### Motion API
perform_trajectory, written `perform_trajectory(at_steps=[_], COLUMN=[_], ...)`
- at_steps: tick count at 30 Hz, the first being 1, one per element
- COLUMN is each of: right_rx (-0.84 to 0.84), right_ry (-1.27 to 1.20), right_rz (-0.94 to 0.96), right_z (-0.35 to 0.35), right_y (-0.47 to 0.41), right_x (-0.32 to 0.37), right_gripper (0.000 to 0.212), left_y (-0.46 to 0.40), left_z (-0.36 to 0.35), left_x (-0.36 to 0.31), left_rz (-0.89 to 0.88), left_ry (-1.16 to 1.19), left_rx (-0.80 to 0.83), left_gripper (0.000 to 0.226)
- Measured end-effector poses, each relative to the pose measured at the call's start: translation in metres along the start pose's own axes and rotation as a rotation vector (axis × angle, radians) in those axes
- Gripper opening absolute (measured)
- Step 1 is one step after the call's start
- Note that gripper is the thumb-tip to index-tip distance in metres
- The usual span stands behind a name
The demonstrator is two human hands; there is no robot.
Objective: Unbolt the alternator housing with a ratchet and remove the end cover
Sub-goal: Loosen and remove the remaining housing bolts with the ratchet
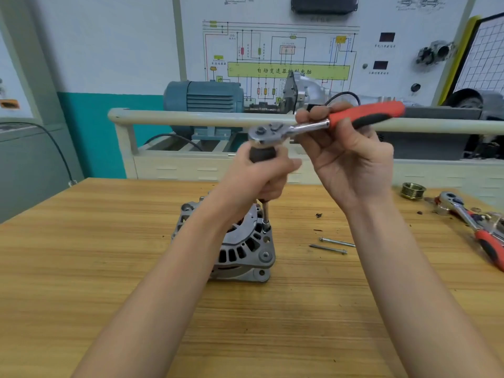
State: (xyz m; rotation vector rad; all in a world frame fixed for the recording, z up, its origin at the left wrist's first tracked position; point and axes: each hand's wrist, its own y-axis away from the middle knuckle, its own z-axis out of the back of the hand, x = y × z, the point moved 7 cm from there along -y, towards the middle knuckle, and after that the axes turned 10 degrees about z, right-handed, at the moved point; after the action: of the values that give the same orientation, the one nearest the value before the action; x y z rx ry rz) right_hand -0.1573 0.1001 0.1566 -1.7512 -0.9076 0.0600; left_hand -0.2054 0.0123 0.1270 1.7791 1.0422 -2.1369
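Red-handled ratchet (327, 121) is gripped by the right hand (346, 156); its black-handled extension (263, 186), seated on an alternator (240, 246) bolt on the desk (109, 268), is clasped by the left hand (261, 173). Unbolting seems underway; two bolts (331, 245) lie out. A steady swing is called for next.

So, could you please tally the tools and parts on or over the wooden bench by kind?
Ratchets: 2, one held, one lying at the right
Extension drivers: 1
Alternators: 1
Loose long bolts: 2
Pulleys: 1
Total: 7
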Motion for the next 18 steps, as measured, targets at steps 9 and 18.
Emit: perform_trajectory(at_steps=[9,18], right_rx=[-0.151,-0.086], right_ry=[0.005,-0.056], right_rz=[-0.039,-0.031], right_z=[0.007,0.004], right_y=[0.001,0.001], right_x=[-0.01,-0.005], right_gripper=[0.019,0.013], left_y=[0.003,0.001], left_z=[-0.001,-0.003], left_x=[-0.002,0.001], left_rz=[-0.051,-0.01], left_ry=[-0.104,-0.03], left_rx=[0.059,-0.028], left_gripper=[0.032,0.039])
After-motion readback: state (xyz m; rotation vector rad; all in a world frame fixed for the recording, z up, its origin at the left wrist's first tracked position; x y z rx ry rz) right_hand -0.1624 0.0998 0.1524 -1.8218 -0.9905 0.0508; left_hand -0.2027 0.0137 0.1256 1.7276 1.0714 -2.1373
